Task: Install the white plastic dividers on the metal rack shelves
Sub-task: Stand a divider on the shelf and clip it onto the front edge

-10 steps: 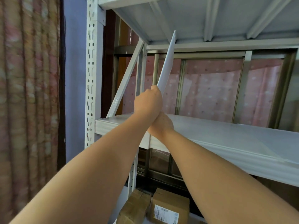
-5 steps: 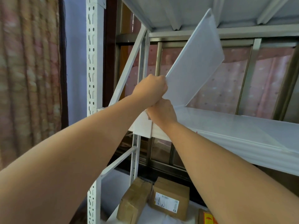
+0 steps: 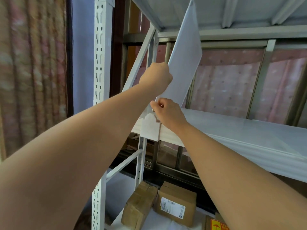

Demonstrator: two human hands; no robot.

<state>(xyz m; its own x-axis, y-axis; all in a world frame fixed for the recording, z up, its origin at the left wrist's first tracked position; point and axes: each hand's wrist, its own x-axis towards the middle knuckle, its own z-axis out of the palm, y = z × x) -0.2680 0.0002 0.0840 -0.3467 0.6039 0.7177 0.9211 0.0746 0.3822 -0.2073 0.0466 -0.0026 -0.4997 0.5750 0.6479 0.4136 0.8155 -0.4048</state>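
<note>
While right hand (image 3: 167, 112) is pinching lower corner of divider (image 3: 184, 63) just above clip (image 3: 150, 128) on shelf (image 3: 232, 130) front edge, left hand (image 3: 156, 78) is gripping divider edge higher up, fingers curled; divider is standing tilted, reaching toward upper shelf (image 3: 216, 12).

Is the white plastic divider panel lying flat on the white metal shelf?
No, the white plastic divider panel stands tilted above the white metal shelf, held by the left hand and the right hand.

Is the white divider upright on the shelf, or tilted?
Tilted: the divider leans rightward, its lower end at the shelf front, gripped by left hand and right hand.
</note>
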